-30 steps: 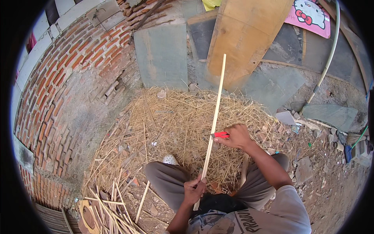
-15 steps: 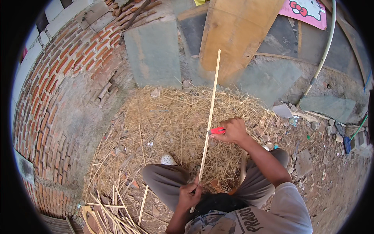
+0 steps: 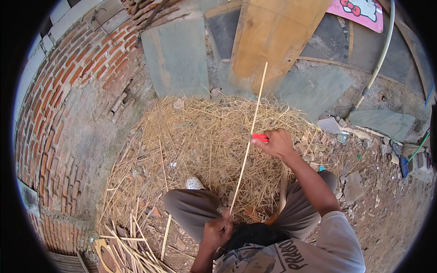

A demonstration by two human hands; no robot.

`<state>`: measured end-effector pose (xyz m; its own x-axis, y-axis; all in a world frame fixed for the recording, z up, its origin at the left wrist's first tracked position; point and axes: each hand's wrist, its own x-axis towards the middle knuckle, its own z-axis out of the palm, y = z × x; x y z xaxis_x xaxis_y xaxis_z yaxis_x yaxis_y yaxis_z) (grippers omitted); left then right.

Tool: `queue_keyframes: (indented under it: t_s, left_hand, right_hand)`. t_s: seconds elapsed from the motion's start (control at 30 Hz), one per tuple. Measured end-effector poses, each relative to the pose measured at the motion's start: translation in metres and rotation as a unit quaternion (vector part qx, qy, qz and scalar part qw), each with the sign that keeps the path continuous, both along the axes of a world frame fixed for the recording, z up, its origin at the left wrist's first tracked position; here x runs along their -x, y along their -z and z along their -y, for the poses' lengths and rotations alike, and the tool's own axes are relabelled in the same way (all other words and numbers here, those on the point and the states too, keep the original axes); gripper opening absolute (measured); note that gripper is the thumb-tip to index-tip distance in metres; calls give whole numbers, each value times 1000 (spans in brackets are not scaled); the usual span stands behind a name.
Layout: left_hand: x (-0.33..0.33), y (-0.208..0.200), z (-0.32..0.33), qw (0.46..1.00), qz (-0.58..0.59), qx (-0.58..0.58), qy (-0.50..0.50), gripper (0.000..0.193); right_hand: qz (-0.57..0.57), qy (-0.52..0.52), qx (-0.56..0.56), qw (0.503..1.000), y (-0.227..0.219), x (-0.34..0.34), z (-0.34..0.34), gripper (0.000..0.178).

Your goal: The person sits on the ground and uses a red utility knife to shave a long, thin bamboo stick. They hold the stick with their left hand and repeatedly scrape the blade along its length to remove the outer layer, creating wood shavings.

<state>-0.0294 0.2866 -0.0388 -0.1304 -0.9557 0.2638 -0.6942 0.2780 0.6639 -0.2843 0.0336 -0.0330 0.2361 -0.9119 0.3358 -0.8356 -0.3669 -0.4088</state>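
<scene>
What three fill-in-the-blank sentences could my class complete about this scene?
The right hand holds a tool whose main colour is ____.
The left hand grips the pale strip near its ____ end, not its upper one.
The wall at the picture's left shows orange-red ____.

Missing words: red; lower; bricks.

Up slides the right hand with the red tool, nearer the far tip of the pale strip, which now looks thinner and leans further right!
</scene>
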Motion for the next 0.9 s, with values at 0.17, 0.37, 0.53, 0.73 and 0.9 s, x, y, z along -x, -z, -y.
queue_keyframes:
  t_s: [0.17, 0.37, 0.53, 0.73, 0.9]
  left_hand:
    - [-9, 1, 1, 999, 44, 19, -12, 33]
    - [-18, -2, 3, 992, 120, 45, 1, 39]
    - [-19, -13, -3, 989, 132, 56, -21, 40]
    - [-19, -18, 4, 990, 124, 57, 14, 22]
    - [-22, -16, -9, 988, 135, 68, 31, 20]
  right_hand:
    - [-44, -73, -42, 995, 1, -22, -25, 76]
    - [-42, -27, -53, 997, 4, -10, -14, 76]
    - [-11, -101, 5, 995, -2, -28, -36, 76]
    - [-14, -64, -17, 998, 11, -17, -19, 84]
    - [-14, 22, -41, 999, 3, 9, 2, 80]
